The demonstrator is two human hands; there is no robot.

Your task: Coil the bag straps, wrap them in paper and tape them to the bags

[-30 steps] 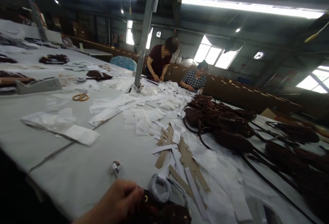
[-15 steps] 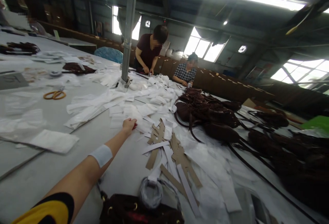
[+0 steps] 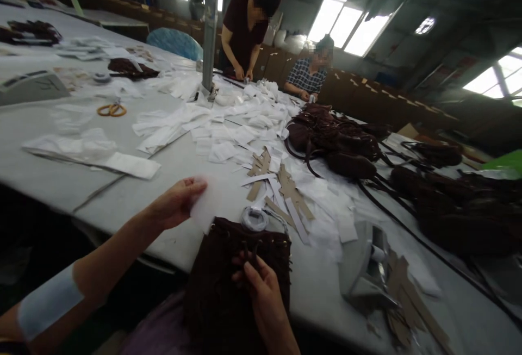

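Observation:
My left hand (image 3: 174, 203) is closed on a thin, see-through white sheet (image 3: 204, 209), pinched between thumb and fingers at the upper left of the bag. A dark brown fringed bag (image 3: 216, 273) with small metal eyelets hangs over the table's near edge. On its front, my right hand (image 3: 264, 292) pinches the dark drawstring cords (image 3: 252, 251). A grey coiled ring (image 3: 255, 218) lies just beyond the bag's top edge. White and brown paper strips (image 3: 287, 194) are spread behind it.
Dark brown bags (image 3: 338, 143) with long straps lie heaped on the right. A grey tape dispenser (image 3: 365, 268) stands at the near right. Orange-handled scissors (image 3: 111, 110) and piled white sheets (image 3: 232, 121) are farther off. A metal post (image 3: 210, 29) rises from the table; two people work beyond it.
My left hand has drawn back from the white sheets with one sheet in it. My right hand has come into view on the bag's cords. The view has tilted downward.

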